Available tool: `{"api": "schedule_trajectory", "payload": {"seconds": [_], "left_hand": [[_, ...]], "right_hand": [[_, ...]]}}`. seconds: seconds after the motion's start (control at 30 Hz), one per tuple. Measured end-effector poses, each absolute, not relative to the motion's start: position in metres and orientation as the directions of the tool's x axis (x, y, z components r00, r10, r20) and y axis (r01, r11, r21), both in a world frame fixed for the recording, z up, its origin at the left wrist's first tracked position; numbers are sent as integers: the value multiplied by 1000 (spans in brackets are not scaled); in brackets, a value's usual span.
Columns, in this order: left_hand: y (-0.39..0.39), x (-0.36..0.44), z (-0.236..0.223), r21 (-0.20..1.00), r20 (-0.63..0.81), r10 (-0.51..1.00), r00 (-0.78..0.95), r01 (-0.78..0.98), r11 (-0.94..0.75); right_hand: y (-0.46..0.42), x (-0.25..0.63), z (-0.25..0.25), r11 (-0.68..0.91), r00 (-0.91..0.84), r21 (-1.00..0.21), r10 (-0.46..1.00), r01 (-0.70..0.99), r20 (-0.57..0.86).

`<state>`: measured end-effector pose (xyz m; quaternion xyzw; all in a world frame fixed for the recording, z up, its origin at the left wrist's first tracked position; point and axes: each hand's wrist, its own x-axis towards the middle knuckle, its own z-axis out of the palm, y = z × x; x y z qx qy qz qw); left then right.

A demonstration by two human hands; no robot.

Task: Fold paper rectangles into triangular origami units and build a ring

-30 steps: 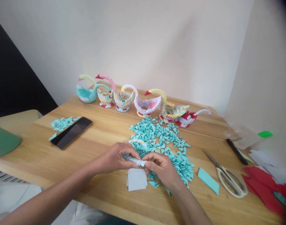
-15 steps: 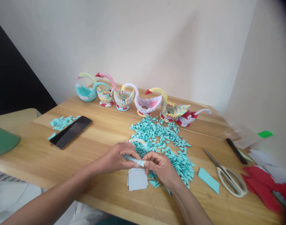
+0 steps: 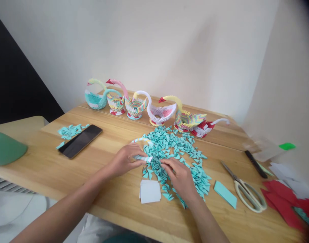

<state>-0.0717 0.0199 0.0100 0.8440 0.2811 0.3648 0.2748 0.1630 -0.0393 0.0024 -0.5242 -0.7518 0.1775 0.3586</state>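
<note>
My left hand (image 3: 126,160) is closed around a curved chain of folded paper pieces (image 3: 148,159) in white, teal and yellow. One end of it pokes out past my fingertips, and its arc shows behind my knuckles. Over the pile of teal folded paper triangles (image 3: 169,141), my right hand (image 3: 179,175) has its thumb and index finger pinched together. Whatever is between those fingertips is too small to make out. A gap separates the right fingertips from the chain. A small stack of white paper rectangles (image 3: 150,192) lies below my left hand.
Several paper swans (image 3: 161,113) line the back of the wooden table. To the left are a phone (image 3: 81,141) and a smaller heap of teal triangles (image 3: 69,131). At the right lie teal paper strips (image 3: 225,194), scissors (image 3: 247,190), a black cutter (image 3: 255,164) and red paper (image 3: 281,202).
My right hand has come away from the end of the chain and now hovers over the teal pile. The left hand, still holding the chain, has shifted slightly away from me.
</note>
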Motion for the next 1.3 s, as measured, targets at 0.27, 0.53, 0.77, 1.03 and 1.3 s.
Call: {"api": "schedule_trajectory", "payload": {"seconds": [0.27,0.53,0.77,1.03,1.3], "left_hand": [[20,-71,8,564,526,630,571,320,-761],[21,-74,7,569,546,633,549,311,-761],[16,-73,8,727,496,720,486,221,-650],[9,-68,16,916,288,798,529,90,-391],[5,-64,15,943,242,781,575,49,-328]], "right_hand": [[-36,148,-4,688,-596,-233,717,687,360],[-34,134,-15,623,-592,-79,769,778,241],[-33,153,4,462,-344,-581,887,670,308],[-44,158,14,66,-10,-967,998,247,66],[-52,151,13,197,-59,-956,980,219,189]]}}
